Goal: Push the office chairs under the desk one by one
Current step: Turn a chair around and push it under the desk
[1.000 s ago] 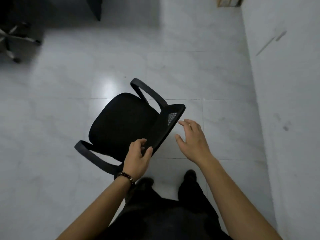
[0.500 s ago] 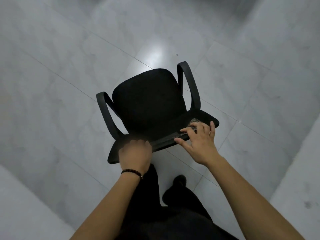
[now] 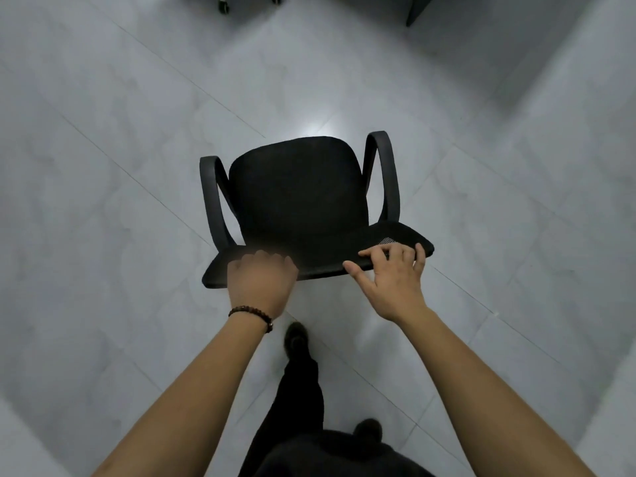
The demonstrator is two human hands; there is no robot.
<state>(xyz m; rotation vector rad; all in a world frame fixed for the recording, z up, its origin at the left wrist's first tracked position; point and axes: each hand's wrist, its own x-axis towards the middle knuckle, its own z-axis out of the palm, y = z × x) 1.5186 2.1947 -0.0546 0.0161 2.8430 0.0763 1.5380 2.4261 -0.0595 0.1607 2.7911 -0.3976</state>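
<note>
A black office chair (image 3: 299,194) with two curved armrests stands on the pale tiled floor in the middle of the view, seen from above and behind. My left hand (image 3: 260,284), with a bead bracelet at the wrist, is closed over the left part of the backrest's top edge. My right hand (image 3: 390,273) rests on the right part of that edge, fingers over the top and thumb spread out below it. The chair's base and wheels are hidden under the seat. No desk top shows in this view.
Castors of another chair (image 3: 223,6) show at the top edge, left of centre. A dark upright panel or leg (image 3: 414,10) stands at the top right. Light walls rise at the right and in the bottom left corner. My dark trousers and shoes (image 3: 296,339) are below the chair.
The chair has swung round so its back faces me squarely. My right hand, free a second ago, now lies on the backrest's top edge. The view has turned toward another chair's castors.
</note>
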